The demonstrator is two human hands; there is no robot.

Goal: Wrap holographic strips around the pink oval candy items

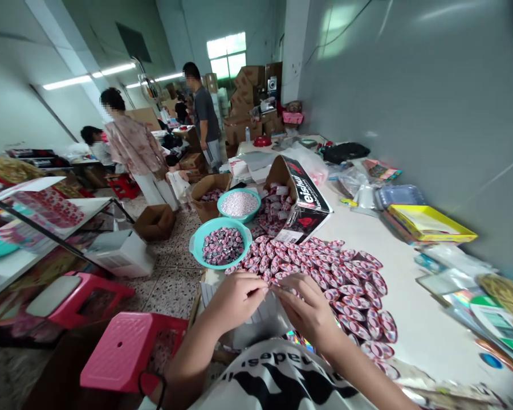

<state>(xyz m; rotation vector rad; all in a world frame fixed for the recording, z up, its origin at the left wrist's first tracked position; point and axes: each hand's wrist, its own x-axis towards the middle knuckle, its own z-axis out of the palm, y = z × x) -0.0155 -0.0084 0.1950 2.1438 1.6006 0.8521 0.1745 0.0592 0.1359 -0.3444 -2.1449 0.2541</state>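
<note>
the pink-and-red pieces (312,265) lie in a loose heap just beyond the fingertips and spread to their right, curving back beside the right forearm. heaped this close, they seem placed so that either hand meets them with little reach. the left hand (240,300) and the right hand (306,306) come together at the heap's near edge, fingers bent and tips almost meeting, probably so that the two can steady something small between them. it looks like a pinch, but i cannot tell whether the fingers actually grasp a piece, since the tips hide what is there.

the pieces are slim, most of them pointed ovals, pink with red edging and a pale or dark mark in the middle; they overlap at many angles. below the fingers is a grey sheet (263,327), perhaps a working surface.

ahead and left of the fingertips, a turquoise basin (195,242) holds small rounded pink and dark bits; behind it, a second basin (259,206) is full of pale ones. low, open basins beside the left hand likely make for easy dipping. straight beyond the fingers, a black-and-white carton (310,199) lies tipped, similar pieces at its mouth, presumably so they slide out. right of the fingers stretches the bare white table (353,225).
</note>
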